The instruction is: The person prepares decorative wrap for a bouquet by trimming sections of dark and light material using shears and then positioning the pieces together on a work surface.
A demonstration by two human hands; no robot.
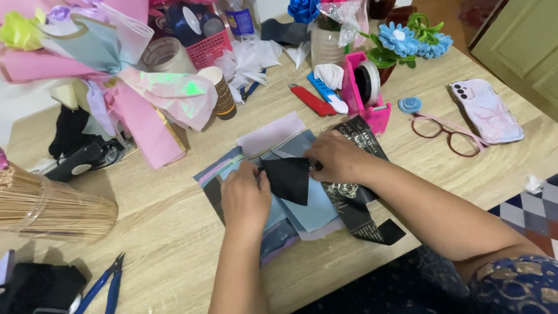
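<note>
My left hand (245, 197) and my right hand (335, 157) both pinch a small black paper piece (289, 179) folded to a point, held over a stack of light blue, lilac and pink paper sheets (311, 210) on the wooden table (174, 232). A black ribbon with pale print (356, 200) runs under my right wrist toward the table's near edge.
A pink tape dispenser (367, 93), red cutter (311, 100), glasses (444, 131) and phone (487, 110) lie to the right. Wrapping paper rolls (116, 70) and a pink basket (206, 46) fill the back left. Bamboo sticks (52, 206) and blue snips (103, 285) sit left.
</note>
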